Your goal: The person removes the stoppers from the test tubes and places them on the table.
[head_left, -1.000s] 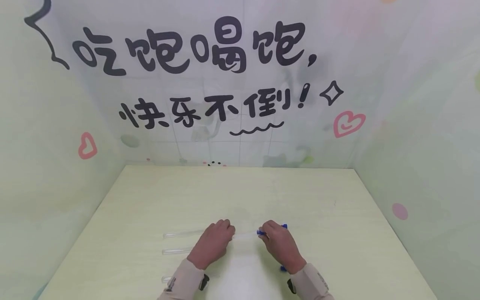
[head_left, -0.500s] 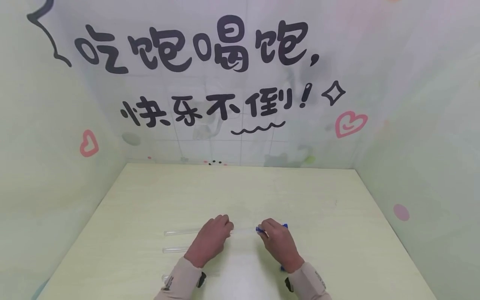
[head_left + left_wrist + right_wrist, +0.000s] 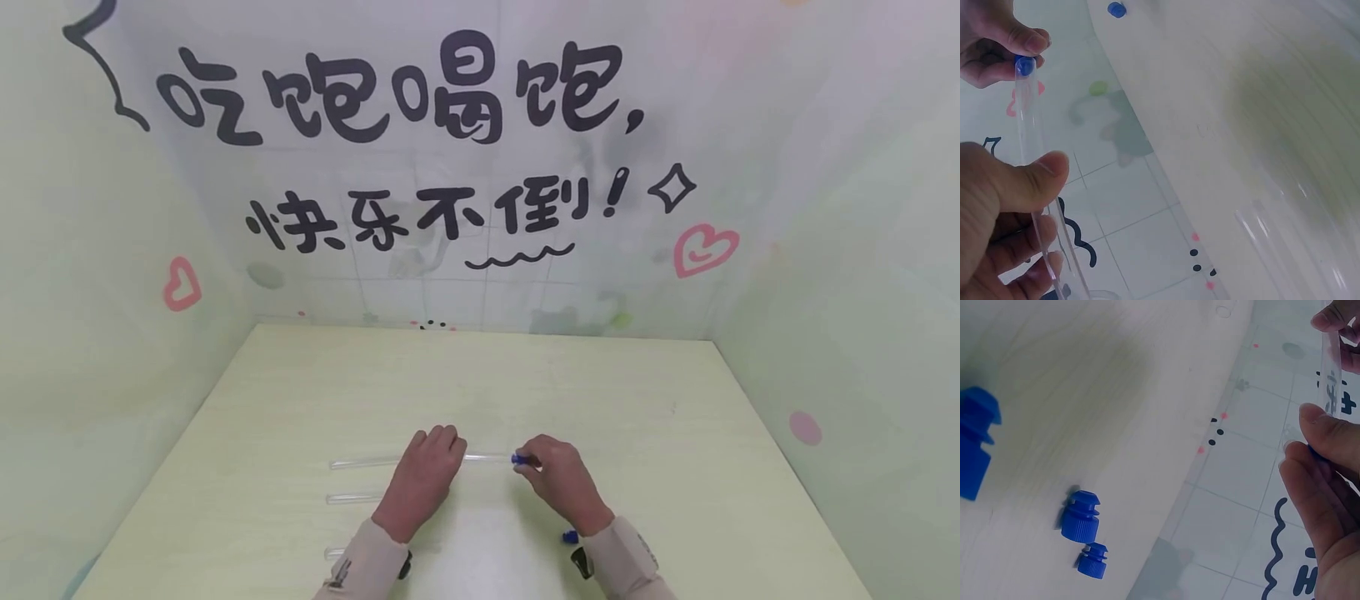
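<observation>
My left hand [image 3: 423, 483] grips a clear plastic tube [image 3: 1029, 119] around its middle, thumb on one side and fingers curled on the other. My right hand [image 3: 558, 479] pinches a blue ribbed stopper [image 3: 1024, 65] right at the tube's open end, its blue showing through the clear wall. In the head view the tube lies level between both hands, over the table. My right fingers mostly hide the stopper in the right wrist view.
More clear tubes lie on the table left of my hands, including a middle tube [image 3: 352, 498] and a near tube [image 3: 333, 552]. Loose blue stoppers stand on the right, among them a stopper [image 3: 1080, 517] beside a smaller-looking stopper [image 3: 1092, 561]. A printed curtain [image 3: 480, 292] hangs behind.
Both hands have shifted slightly away from me, with the tube and stopper kept end to end. The blue stopper seen beyond my right hand earlier is now out of sight in the head view.
</observation>
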Motion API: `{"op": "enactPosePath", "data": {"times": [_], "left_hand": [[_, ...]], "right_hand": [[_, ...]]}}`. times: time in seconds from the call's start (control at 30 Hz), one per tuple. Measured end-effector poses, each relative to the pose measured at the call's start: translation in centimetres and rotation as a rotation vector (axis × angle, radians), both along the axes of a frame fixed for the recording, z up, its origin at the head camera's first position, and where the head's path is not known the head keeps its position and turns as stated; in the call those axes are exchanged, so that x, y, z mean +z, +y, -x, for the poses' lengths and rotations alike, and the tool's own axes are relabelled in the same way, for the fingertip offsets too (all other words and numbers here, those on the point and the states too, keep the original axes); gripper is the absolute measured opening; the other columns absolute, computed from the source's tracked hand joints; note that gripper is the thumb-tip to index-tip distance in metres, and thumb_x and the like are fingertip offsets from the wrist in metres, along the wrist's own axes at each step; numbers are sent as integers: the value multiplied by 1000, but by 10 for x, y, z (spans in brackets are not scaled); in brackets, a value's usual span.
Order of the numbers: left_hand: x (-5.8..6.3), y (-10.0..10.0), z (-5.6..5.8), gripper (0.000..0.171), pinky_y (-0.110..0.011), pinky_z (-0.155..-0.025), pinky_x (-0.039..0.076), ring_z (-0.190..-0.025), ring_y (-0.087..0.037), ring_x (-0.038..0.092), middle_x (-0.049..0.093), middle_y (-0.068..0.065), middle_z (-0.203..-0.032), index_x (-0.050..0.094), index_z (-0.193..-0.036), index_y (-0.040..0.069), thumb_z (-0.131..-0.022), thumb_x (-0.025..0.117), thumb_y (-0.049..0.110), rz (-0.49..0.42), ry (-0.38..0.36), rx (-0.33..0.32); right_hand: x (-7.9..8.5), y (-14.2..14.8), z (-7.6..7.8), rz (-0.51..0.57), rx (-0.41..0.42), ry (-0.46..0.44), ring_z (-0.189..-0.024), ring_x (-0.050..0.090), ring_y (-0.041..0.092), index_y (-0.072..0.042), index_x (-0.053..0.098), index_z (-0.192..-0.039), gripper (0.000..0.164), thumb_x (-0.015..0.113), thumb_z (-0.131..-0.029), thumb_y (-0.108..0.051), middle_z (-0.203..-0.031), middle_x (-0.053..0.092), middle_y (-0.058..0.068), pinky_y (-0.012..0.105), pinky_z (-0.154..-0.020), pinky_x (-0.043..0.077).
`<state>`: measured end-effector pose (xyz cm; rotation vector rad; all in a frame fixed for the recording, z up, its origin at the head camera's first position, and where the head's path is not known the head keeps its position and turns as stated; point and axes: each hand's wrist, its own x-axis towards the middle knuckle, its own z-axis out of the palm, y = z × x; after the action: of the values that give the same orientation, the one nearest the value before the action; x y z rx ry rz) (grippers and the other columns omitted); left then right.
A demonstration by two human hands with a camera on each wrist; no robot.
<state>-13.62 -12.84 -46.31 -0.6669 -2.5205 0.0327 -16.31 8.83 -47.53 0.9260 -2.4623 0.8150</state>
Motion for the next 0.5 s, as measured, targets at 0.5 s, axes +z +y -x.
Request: {"op": "enactPosePath", "data": {"times": [0.5], "left_hand": [[-1, 2, 5, 22, -24, -57, 41, -70, -13, 53, 60, -3, -83, 66, -85, 6, -69, 79, -2, -6, -7, -5]], "right_hand": [[-1, 4, 5, 34, -19, 143, -66, 63, 5, -7, 68, -80, 24, 84, -64, 0, -77, 67, -1, 13, -61, 50]]}}
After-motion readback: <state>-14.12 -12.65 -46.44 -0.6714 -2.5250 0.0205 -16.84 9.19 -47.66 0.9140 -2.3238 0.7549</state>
